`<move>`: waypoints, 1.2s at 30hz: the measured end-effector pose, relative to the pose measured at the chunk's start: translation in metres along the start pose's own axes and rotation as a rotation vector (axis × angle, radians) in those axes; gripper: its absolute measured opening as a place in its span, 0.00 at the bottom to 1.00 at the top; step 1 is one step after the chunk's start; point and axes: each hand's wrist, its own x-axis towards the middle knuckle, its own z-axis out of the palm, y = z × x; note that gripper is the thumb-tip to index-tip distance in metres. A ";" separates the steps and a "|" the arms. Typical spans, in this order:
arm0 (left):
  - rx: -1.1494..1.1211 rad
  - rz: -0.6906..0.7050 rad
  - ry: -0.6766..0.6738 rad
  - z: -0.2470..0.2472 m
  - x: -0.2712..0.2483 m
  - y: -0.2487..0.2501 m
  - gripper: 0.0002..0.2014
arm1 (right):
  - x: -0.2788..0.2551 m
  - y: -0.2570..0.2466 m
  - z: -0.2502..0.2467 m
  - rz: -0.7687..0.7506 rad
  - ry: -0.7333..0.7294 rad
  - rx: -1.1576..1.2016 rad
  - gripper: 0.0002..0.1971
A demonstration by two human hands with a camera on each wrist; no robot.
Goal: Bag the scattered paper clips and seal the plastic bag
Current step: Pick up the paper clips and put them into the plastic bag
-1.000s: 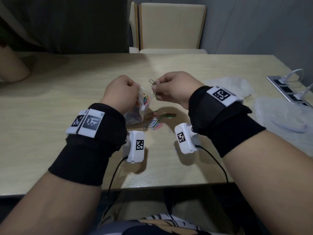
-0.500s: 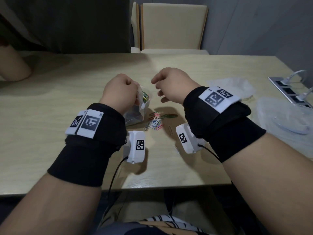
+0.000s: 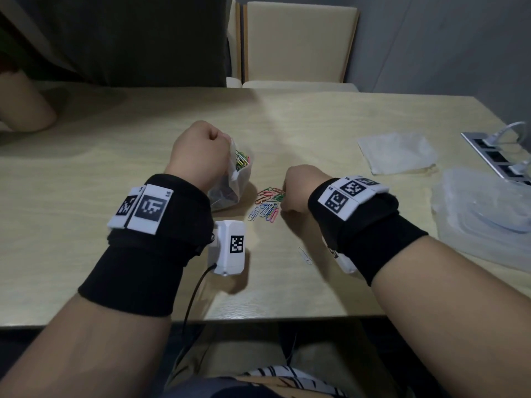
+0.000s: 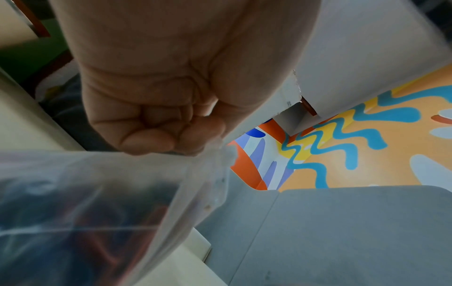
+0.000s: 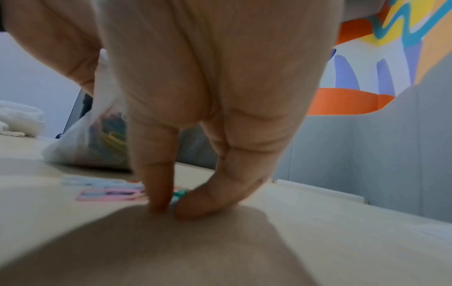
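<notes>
My left hand grips the rim of a small clear plastic bag that stands on the table with its mouth open and coloured paper clips inside. In the left wrist view the curled fingers pinch the bag's edge. A pile of coloured paper clips lies on the table just right of the bag. My right hand is down at the pile's right edge. In the right wrist view its fingertips pinch a green clip against the table. One silver clip lies apart, nearer me.
A wooden table carries a folded clear bag at the right, a clear plastic container nearer the right edge, and a power strip with cables. A beige chair stands behind the table. Another person's arm rests far left.
My right hand held a silver clip up at the bag's mouth, let it go, then dropped down to the pile on the table. The left hand kept hold of the bag.
</notes>
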 end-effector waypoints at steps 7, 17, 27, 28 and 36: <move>0.015 0.020 0.005 -0.002 0.002 -0.002 0.10 | -0.002 -0.010 -0.007 -0.065 -0.039 0.099 0.21; 0.005 0.009 -0.028 0.000 0.002 -0.002 0.09 | 0.022 -0.024 0.010 -0.193 0.116 -0.099 0.09; 0.015 -0.001 -0.027 0.001 0.000 0.001 0.08 | 0.031 0.001 0.003 -0.051 0.152 0.077 0.08; 0.014 -0.005 -0.030 0.002 0.000 0.002 0.08 | 0.025 0.003 -0.001 -0.043 0.152 0.123 0.09; 0.007 -0.019 -0.034 0.007 0.003 0.001 0.10 | -0.005 0.006 -0.032 -0.110 0.233 1.203 0.12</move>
